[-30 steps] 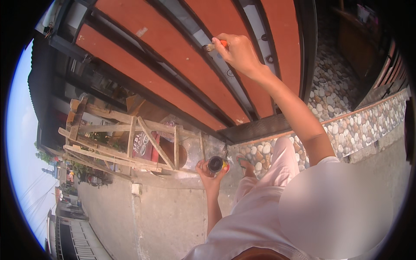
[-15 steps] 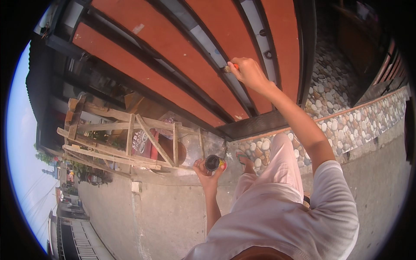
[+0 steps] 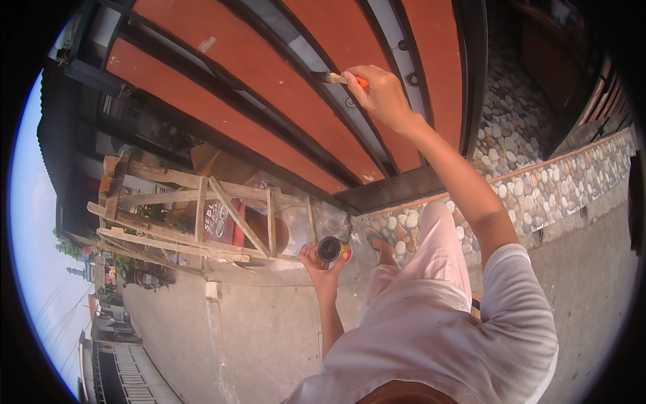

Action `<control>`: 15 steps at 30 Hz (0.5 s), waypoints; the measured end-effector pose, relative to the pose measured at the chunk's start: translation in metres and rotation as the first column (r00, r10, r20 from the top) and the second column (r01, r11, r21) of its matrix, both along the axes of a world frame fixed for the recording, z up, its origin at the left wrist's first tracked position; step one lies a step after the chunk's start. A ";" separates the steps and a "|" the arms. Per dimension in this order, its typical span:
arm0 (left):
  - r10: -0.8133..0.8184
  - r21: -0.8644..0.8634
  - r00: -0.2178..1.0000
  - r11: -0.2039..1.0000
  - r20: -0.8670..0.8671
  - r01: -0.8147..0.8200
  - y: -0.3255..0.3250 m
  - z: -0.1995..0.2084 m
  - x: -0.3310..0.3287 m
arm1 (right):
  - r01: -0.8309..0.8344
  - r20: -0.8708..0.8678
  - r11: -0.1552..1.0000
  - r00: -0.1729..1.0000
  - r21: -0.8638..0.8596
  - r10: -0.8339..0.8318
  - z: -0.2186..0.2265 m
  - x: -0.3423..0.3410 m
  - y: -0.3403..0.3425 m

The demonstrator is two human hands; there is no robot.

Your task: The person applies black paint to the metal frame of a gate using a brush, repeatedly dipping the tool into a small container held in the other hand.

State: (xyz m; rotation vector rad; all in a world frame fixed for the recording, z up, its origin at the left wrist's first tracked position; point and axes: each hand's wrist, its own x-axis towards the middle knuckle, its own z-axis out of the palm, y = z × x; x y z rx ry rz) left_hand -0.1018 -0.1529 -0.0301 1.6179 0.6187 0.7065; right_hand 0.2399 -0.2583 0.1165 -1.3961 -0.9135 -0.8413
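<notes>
My right hand (image 3: 382, 97) is closed on the orange handle of a paintbrush (image 3: 338, 79). The brush lies nearly level, its dark-tipped bristles touching or very close to a black bar of the gate (image 3: 266, 108); the exact contact is too small to tell. This gate has orange-red panels with black bars and pale gaps between them. Lower down, my left hand (image 3: 324, 268) wraps round a small open can of dark paint (image 3: 330, 250), held out in front of my body. Yellow and red show on the can's side.
A rough wooden frame (image 3: 202, 209) stands at the left beside the gate. A pebble-covered ledge (image 3: 538, 192) runs to the right along grey concrete ground (image 3: 269, 330). My sandalled foot (image 3: 381, 248) is next to the pebbles. A dark doorway opens at the upper right.
My right hand has moved slightly up and left along the gate with the paintbrush, whose bristles now show more plainly. My left hand and the can have stayed nearly in place.
</notes>
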 end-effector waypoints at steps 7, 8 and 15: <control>-0.022 -0.025 0.999 0.999 0.028 0.023 0.000 -0.001 0.002 | -0.033 -0.115 0.945 0.993 -0.325 -0.005 -0.055 0.006 0.002; -0.024 -0.019 0.999 1.000 0.021 0.024 0.000 -0.001 0.003 | -0.055 -0.137 0.953 0.991 -0.298 0.014 -0.053 0.005 0.001; 0.007 -0.010 1.000 1.000 0.007 -0.007 0.000 -0.003 0.001 | -0.088 -0.233 0.994 0.970 -0.057 0.072 0.009 -0.008 -0.004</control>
